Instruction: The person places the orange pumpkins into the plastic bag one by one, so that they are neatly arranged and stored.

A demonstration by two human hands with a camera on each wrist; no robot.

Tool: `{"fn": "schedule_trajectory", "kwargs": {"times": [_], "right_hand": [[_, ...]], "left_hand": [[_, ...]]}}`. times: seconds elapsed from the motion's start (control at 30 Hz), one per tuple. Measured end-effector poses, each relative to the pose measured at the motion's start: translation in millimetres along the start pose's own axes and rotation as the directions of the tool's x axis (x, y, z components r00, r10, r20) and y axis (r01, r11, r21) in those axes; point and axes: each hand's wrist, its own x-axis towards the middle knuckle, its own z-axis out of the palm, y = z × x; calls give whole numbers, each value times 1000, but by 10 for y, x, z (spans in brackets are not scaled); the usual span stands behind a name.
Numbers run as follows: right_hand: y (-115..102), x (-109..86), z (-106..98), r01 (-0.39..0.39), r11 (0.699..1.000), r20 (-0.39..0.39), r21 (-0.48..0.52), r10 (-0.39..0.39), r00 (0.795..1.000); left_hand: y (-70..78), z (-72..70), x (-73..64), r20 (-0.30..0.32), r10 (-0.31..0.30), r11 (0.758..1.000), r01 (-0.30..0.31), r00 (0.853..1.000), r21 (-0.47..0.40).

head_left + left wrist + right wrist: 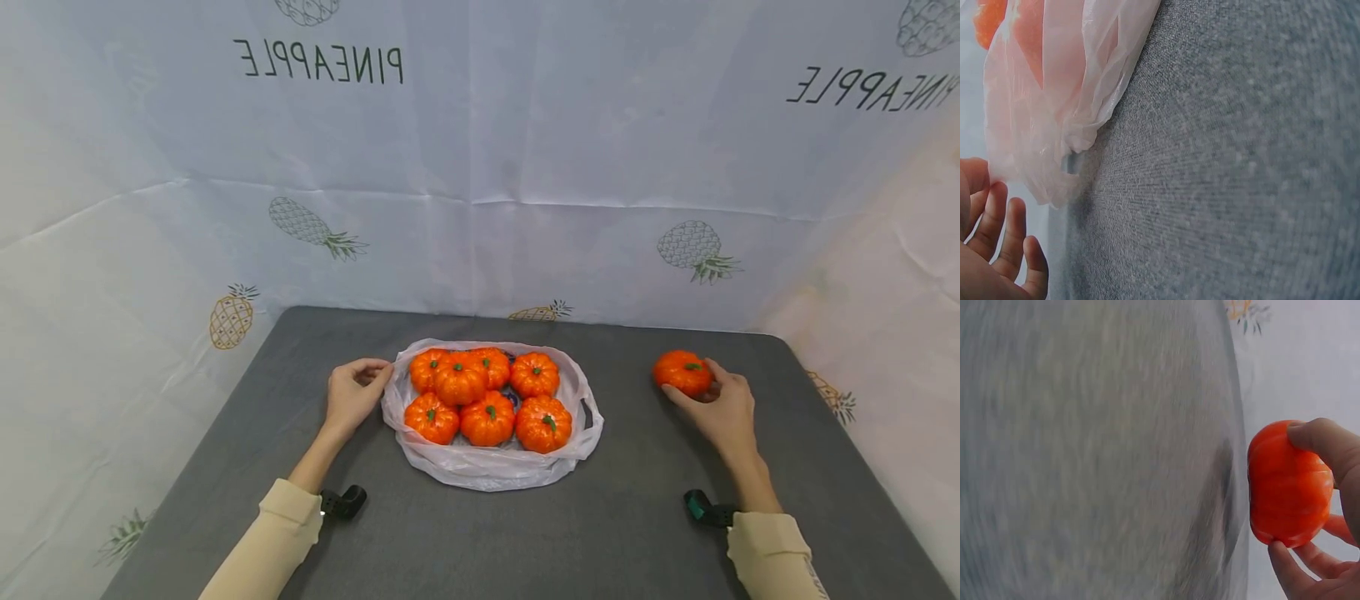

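Note:
A white plastic bag [487, 479] lies with its mouth spread wide, several small orange pumpkins [488, 419] inside it. At its left rim my left hand [356, 390] pinches the thin plastic between thumb and forefinger; in the left wrist view the other fingers of the left hand [997, 250] stand apart from the bag [1029, 150]. Off to the right, my right hand [723, 412] grips a single orange pumpkin [681, 372] with a green stem. The right wrist view shows this pumpkin [1288, 487] between thumb and fingertips, its shadow on the tabletop.
The dark grey table [630, 533] ends at the back against a white cloth [510, 142] printed with pineapples. A loop handle [588, 417] of the bag sticks out on its right side. Each wrist wears a black band, the left band [343, 502] near the table's front.

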Motion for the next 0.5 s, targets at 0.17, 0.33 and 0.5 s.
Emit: {"fn": "schedule_trajectory", "kwargs": {"times": [0.17, 0.33, 0.5], "right_hand": [[-132, -27, 56, 54, 998, 61, -32, -52, 997], [-209, -55, 99, 59, 997, 171, -50, -50, 984], [-202, -68, 123, 84, 993, 237, -82, -62, 969]], "left_hand": [[-19, -4, -5, 0, -1, 1000, 1, 1000, -7], [-25, -1, -4, -2, 11, 1000, -11, 1000, -4], [-32, -8, 0, -5, 10, 1000, -10, 1000, -5]]}}
